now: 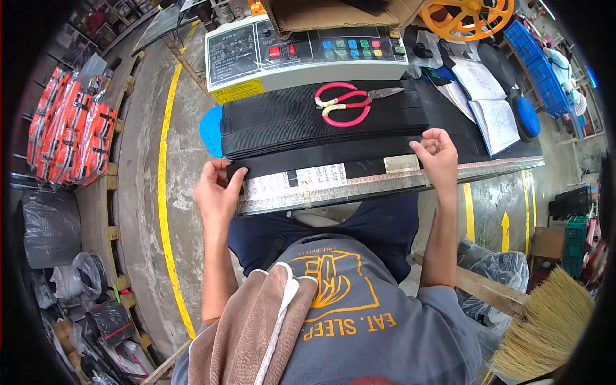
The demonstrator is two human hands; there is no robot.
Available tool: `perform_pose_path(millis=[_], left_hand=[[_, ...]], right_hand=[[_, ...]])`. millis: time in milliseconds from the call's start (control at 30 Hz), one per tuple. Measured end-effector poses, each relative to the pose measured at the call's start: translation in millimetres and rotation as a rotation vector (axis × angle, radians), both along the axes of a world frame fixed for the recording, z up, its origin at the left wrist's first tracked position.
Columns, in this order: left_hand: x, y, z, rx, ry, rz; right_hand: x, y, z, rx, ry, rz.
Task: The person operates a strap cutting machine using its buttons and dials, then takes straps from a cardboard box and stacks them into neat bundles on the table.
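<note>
A black webbing strip (321,158) lies stretched along the front of a stack of black webbing strips (269,128). My left hand (219,187) pinches its left end, with thumb and fingers closed on it. At the other end my right hand (437,155) is closed, thumb to fingertips, on the strip's right end. Red-handled scissors (346,106) rest on top of the stack, blades pointing right. Below the strip, a measuring tape (378,178) and paper labels (321,174) are stuck along the table's front edge.
A control panel (301,54) with coloured buttons stands behind the stack, with a cardboard box (333,19) above it. An open notebook (491,106) and an orange reel (467,18) are at the right. Orange packs (70,128) sit at the left; a straw broom (545,327) stands at lower right.
</note>
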State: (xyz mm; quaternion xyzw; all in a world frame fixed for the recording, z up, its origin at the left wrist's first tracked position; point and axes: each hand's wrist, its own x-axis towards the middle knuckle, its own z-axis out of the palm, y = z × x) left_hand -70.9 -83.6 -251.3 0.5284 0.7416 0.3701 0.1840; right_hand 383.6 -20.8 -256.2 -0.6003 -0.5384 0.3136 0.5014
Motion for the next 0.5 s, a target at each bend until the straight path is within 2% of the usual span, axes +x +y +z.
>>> perform_pose_path(millis=[100,133,200,300,400,500], left_hand=[[15.0,-3.0,1.2,0.302,0.352,0.038],[19.1,-9.8,11.8,0.186,0.267,0.06],[16.6,-19.3,21.5,0.079,0.39,-0.008],[15.2,-19.7,25.5,-0.07,0.449,-0.066],[16.6,-12.9,25.5,-0.164,0.436,-0.084],[13.9,-9.8,29.6,-0.165,0.453,-0.11]], right_hand=[[-9.9,-7.1,4.6,-0.015,-0.337,-0.169],[-7.9,-9.5,5.7,0.077,-0.401,-0.148],[-1.8,-14.9,7.6,0.26,-0.528,-0.102],[-0.1,-23.1,15.1,0.237,-0.6,0.038],[-3.1,-21.7,11.6,0.046,-0.598,0.022],[0.5,-20.4,9.6,-0.024,-0.51,0.011]])
